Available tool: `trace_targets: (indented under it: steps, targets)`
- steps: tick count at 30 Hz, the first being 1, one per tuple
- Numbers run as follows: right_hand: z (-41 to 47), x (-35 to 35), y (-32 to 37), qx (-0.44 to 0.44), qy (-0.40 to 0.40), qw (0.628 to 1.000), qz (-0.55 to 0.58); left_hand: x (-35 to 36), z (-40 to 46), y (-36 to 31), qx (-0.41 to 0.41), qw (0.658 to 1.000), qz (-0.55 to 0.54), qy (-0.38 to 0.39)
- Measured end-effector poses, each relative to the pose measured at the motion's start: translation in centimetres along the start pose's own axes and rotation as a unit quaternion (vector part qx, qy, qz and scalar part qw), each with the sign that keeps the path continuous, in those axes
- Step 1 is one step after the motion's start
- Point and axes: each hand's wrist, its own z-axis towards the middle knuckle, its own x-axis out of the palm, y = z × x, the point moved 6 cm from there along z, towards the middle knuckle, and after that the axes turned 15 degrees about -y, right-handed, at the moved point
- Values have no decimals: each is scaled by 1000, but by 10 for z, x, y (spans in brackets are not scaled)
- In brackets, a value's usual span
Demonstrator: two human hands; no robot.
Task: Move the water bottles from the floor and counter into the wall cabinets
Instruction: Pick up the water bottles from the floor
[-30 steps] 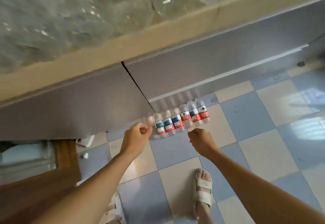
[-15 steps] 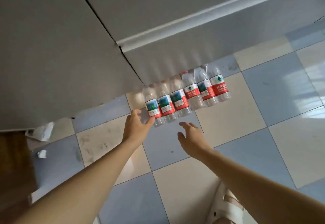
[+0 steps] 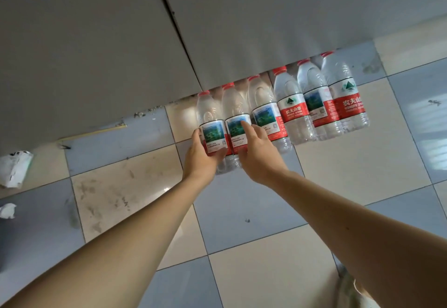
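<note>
Bottle row: six clear water bottles with red caps stand side by side on the checkered floor (image 3: 350, 174), against the foot of the grey cabinet doors (image 3: 96, 41).
Left grip (image 3: 202, 156): fingers and thumb curled round the leftmost bottle (image 3: 210, 124) at its label.
Right grip (image 3: 258, 155): fingers curved over the label of the second bottle (image 3: 235, 114), just right of the left grip; whether they clasp it or only touch it cannot be told.
Third bottle (image 3: 264, 112): touching the far side of the right grip.
Remaining three bottles (image 3: 321, 104): further right of the right grip, untouched, red labels showing.
Crumpled paper (image 3: 14, 170): on the floor well left of the left grip.
</note>
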Motion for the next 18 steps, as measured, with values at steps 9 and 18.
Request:
trace_targets:
  steps: [9, 18]
  targets:
    - [-64, 18, -9, 67, 14, 997, 39, -27, -40, 46, -19, 997, 27, 65]
    - [-113, 40, -14, 101, 84, 991, 7, -43, -79, 99, -49, 992, 63, 95]
